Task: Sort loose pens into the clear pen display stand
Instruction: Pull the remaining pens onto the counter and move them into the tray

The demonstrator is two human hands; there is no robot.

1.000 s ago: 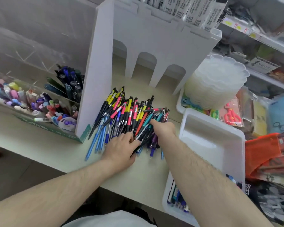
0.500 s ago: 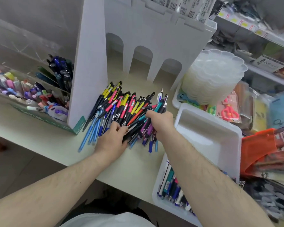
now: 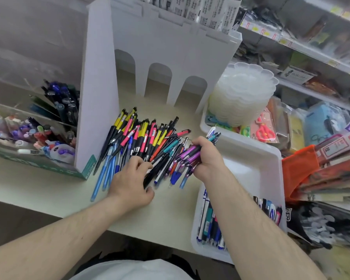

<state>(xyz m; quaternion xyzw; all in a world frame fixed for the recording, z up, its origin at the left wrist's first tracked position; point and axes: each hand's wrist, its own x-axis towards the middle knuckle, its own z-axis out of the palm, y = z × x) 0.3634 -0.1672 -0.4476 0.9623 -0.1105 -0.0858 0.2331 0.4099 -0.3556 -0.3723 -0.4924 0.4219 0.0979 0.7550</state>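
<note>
Purple, teal and dark plastic pens are bunched in your right hand, whose fingers are curled tight round that handful of purple and teal pens, tips sticking out past the knuckles toward the white tray behind. Your left hand lies on the near edge of the loose heap of yellow, pink, black and blue click pens on the pale table; its fingers look bent and seem to pinch a dark pen just beyond their tips, though motion blur keeps me from being sure. The clear acrylic pen display stand sits well left of your left fingers, beyond a white divider panel, with dark pens already upright in its back compartment. You are, as I judge it, still gathering like colours out of the heap, not yet loading. Next you will need to even up the bundle so the pens point one way, then carry it across the white panel and lower it into a free compartment. A shallow white plastic bin with more pens lies right of your right wrist.
</note>
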